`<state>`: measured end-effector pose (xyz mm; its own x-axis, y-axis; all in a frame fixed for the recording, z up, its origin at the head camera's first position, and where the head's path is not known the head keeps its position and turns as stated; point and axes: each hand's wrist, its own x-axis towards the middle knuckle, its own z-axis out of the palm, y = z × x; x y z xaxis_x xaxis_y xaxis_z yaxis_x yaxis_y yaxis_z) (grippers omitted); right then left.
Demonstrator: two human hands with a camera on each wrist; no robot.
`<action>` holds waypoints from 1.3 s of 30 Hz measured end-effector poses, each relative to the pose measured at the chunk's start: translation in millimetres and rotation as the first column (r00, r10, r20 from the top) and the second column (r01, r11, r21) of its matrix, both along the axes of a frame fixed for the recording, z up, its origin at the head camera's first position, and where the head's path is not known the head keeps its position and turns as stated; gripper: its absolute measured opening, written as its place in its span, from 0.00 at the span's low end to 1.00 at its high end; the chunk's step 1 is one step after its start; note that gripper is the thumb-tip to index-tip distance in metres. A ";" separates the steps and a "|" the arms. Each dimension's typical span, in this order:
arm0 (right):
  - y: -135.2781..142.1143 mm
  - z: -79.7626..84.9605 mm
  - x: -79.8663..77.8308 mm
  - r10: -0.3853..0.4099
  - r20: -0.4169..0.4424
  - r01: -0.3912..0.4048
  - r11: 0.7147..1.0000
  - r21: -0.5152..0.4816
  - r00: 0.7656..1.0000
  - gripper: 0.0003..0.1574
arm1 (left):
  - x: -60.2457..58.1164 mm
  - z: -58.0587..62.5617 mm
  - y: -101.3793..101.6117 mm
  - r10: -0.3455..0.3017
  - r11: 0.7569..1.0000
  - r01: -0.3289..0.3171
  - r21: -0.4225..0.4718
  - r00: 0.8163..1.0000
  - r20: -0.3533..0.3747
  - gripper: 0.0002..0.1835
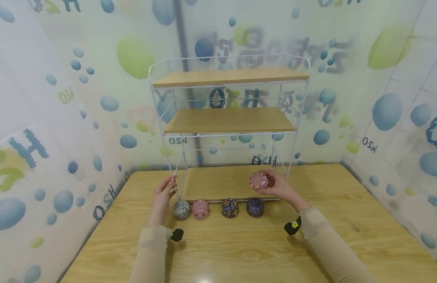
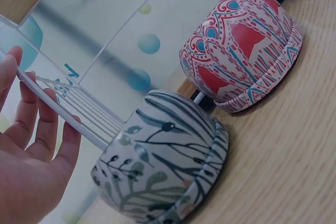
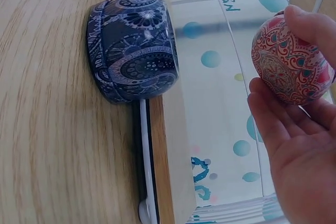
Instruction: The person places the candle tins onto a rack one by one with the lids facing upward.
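Observation:
Between the thumb and fingers of my right hand (image 1: 276,186) is a small round red and pink patterned tin (image 1: 258,181), raised over the right part of the bottom shelf board. In the right wrist view the tin's (image 3: 289,61) ornate base faces the camera. My left hand (image 1: 163,195) grips the rack's white front left post (image 2: 58,106) with thumb and fingertips. A row of similar tins lines the rack's front edge: a grey-white leaf-patterned tin (image 1: 182,210), a red and pink one (image 1: 200,209), a dark floral one (image 1: 229,208) and a dark purple one (image 1: 255,207).
The white wire rack has a top wooden board (image 1: 232,76), a middle board (image 1: 230,120) and a bottom board (image 1: 218,182). It stands on a wooden table (image 1: 218,251) against a wall covering (image 1: 133,114) printed with bubbles and letters.

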<state>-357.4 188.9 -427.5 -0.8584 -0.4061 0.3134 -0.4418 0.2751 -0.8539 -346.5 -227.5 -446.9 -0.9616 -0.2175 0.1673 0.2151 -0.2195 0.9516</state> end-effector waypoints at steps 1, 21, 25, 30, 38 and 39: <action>0.3 0.5 0.4 -0.002 -0.004 0.002 1.000 0.001 1.000 0.45 | -0.2 -0.1 0.7 0.003 1.000 -0.003 0.009 1.000 -0.002 0.14; 4.2 5.6 2.5 0.010 0.027 -0.009 0.999 -0.052 1.000 0.46 | 2.6 0.0 -1.2 0.007 1.000 -0.007 -0.007 1.000 -0.009 0.10; 4.4 5.1 3.0 0.009 0.009 -0.008 0.999 -0.050 1.000 0.45 | 1.0 -1.5 -0.2 0.002 1.000 -0.002 -0.007 1.000 -0.010 0.09; 2.2 5.4 2.7 -0.014 -0.023 0.014 1.000 -0.001 1.000 0.43 | -0.1 -0.5 0.4 0.001 1.000 -0.001 -0.012 1.000 -0.008 0.11; 2.6 5.5 2.7 -0.002 -0.030 0.003 1.000 0.027 1.000 0.42 | 1.1 1.3 0.6 -0.003 1.000 0.003 0.009 1.000 0.000 0.08; 2.6 6.0 2.9 0.003 -0.027 -0.002 1.000 0.026 1.000 0.43 | 3.3 4.0 1.2 -0.010 1.000 0.010 0.010 1.000 0.003 0.08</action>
